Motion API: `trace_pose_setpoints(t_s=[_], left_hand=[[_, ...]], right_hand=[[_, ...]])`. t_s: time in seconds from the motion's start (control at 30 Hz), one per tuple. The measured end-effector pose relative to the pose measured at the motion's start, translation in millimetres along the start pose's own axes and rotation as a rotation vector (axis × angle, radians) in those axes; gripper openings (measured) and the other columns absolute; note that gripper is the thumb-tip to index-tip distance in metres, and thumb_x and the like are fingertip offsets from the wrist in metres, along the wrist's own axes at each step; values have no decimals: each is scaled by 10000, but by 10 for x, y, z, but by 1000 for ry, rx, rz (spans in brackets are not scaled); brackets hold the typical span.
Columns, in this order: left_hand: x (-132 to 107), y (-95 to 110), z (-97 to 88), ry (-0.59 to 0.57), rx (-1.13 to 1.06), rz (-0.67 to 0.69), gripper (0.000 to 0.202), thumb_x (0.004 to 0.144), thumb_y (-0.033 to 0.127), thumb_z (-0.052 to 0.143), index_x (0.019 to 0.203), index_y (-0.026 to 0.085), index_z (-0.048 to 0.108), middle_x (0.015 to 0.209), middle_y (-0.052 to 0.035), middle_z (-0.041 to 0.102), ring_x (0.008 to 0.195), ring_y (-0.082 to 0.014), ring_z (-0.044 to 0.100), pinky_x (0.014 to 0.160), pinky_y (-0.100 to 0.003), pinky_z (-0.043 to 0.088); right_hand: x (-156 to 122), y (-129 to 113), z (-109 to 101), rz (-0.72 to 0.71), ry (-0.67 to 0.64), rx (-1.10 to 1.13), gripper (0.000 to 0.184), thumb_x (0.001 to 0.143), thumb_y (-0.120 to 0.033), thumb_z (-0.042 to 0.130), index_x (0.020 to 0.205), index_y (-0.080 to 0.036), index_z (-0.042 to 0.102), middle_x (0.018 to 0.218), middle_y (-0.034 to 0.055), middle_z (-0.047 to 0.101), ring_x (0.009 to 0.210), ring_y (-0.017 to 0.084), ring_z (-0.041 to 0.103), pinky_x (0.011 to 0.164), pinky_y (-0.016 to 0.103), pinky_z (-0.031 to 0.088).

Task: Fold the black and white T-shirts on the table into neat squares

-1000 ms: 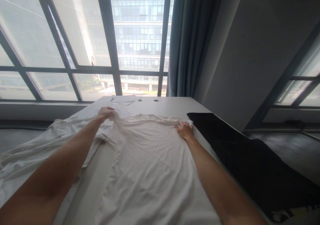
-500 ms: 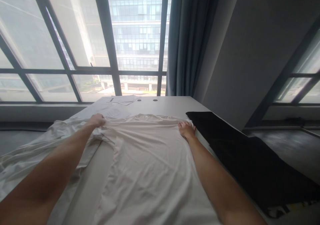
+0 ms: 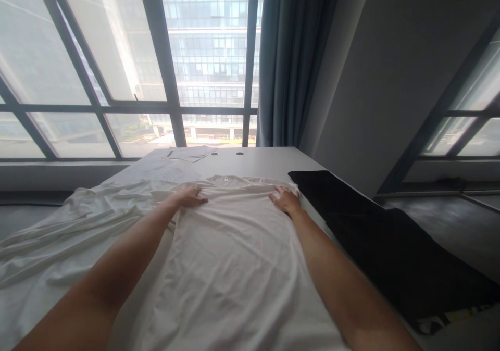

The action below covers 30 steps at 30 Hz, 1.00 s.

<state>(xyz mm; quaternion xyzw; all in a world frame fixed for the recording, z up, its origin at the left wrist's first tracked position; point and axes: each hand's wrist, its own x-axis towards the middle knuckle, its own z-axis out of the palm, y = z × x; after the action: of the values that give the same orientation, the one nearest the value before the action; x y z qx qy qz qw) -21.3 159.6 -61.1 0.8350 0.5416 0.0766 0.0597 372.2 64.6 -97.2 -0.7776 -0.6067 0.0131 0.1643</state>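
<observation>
A white T-shirt [image 3: 234, 257] lies spread on the white table [image 3: 265, 161], its collar at the far end. My left hand [image 3: 189, 195] rests flat on the shirt's left shoulder with the fingers stretched out. My right hand [image 3: 286, 200] lies flat on the right shoulder, fingers apart, close to the shirt's right edge. Neither hand holds anything.
A crumpled white cloth [image 3: 66, 231] covers the table's left side. A black cloth [image 3: 375, 241] lies along the right side. Papers [image 3: 189, 153] sit at the far end near the window. A blue curtain [image 3: 289, 59] hangs behind the table.
My left hand let go of the bunched cloth at the left shoulder and moved right onto the shirt, now lying flat. My right hand shifted slightly left.
</observation>
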Motion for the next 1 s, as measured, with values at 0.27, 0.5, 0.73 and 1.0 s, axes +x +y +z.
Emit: trace_pose_setpoints(t_s=[0.27,0.5,0.73,1.0], left_hand=[[18,-190,129,-130,21,-76,1007,773,784,498,1566,198,299,1651,-138,156,1518,-374,117,1179,-593,142],[-265,42,269,21,89,-32,628,969,596,284,1466,259,468,1610,-101,327,1482,-313,271,1179,-587,143],[-567,-99,193,3,66,-61,683,953,619,325,1515,239,392,1633,-108,263,1513,-295,194,1191,-565,130],[-780,-161,222,192,7,-167,524,976,504,383,1410,255,540,1552,-76,436,1461,-291,330,1191,-530,204]], right_hand=[[16,14,16,29,-5,-19,736,929,-669,389,1484,-189,450,1573,134,363,1466,322,238,1176,552,130],[-6,70,-97,302,197,-45,501,952,-427,426,1283,-99,611,1306,223,579,1203,353,523,996,492,400],[10,188,-118,383,201,-19,521,914,-432,493,1259,-62,616,1281,249,575,1228,378,491,994,492,404],[85,220,-168,437,202,125,478,867,-353,554,1250,-85,654,1263,246,603,1204,368,551,974,464,448]])
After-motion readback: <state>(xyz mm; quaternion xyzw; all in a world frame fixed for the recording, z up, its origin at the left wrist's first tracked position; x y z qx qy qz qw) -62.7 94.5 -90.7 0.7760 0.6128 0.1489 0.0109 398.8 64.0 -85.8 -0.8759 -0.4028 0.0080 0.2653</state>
